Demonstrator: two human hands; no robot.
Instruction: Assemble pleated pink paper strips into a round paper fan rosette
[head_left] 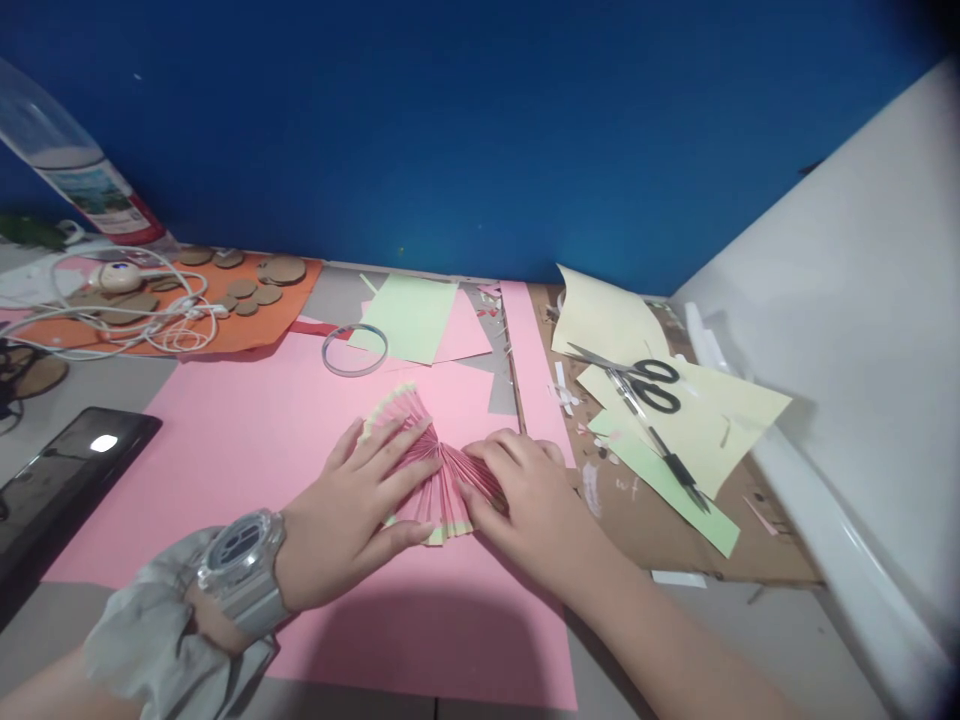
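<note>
A pleated pink paper fan with pale yellow-green edging lies on a large pink sheet. Its folds spread from a pinched centre, covering the left and lower sides. My left hand rests on the fan's left part, fingers spread flat over the pleats, a clear watch and grey scrunchie on that wrist. On the right, my right hand has its thumb and curled fingers around the bunched right end of the pleats. Part of the fan is hidden beneath both hands.
Scissors and a pen lie on cream and green paper over brown cardboard at right. Behind my hands is a roll of tape. A black phone, cables, cardboard discs and a bottle are at left.
</note>
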